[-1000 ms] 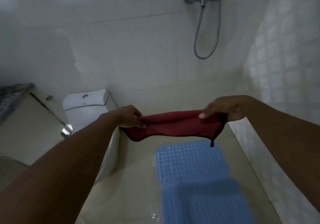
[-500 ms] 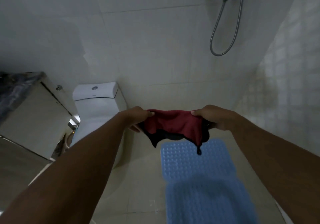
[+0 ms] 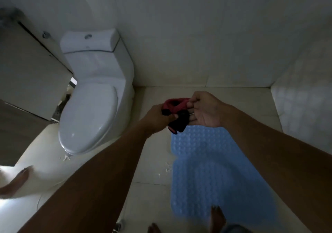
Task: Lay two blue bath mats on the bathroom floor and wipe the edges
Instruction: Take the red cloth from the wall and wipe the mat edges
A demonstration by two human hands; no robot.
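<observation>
far left: white ceramic toilet (image 3: 93, 106). centre: left hand (image 3: 156, 119) grip curled round bunched red cloth (image 3: 177, 106); right hand (image 3: 206, 110) grip pinches cloth's other end, hands nearly touching. cloth hangs over far end of blue bubble-textured bath mat (image 3: 206, 160), flat on floor.

From my screen the red cloth (image 3: 177, 105) reads as soft fabric, matt, with a darker edge binding. The blue bath mat (image 3: 199, 142) looks like flexible plastic or rubber, its face studded with small rounded bumps. The toilet (image 3: 89, 117) is smooth glossy white ceramic. The floor (image 3: 150, 160) is pale tile with a sheen; the wall tiles (image 3: 197, 44) look smooth and duller.
</observation>
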